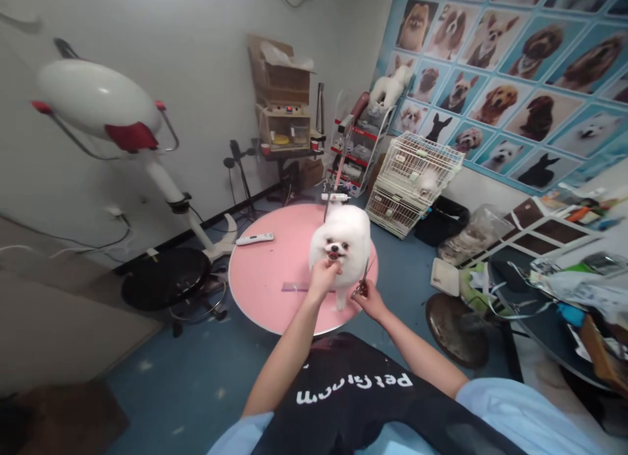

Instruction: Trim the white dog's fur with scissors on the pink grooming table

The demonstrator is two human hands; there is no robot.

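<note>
A fluffy white dog (347, 229) stands on a round pink grooming table (265, 265) and faces me, its mouth open with the tongue showing. My left hand (324, 275) is closed under its chin, fingers pressed into the fur there. In my right hand (369, 299) is a pair of scissors (365, 278), blades pointing up beside the dog's flank on the right. Whether the blades touch the fur I cannot tell. A purple comb (293, 287) lies flat on the table, left of the dog's front legs. White clippers (255, 238) rest near the table's left edge.
A grooming arm (339, 161) rises behind the dog. On the left stand a white dryer (98, 99) and a black stool (164, 278). Stacked wire cages (417, 174) are behind right, with a brown round stool (456, 331) and a cluttered dark table (515, 291) on the right.
</note>
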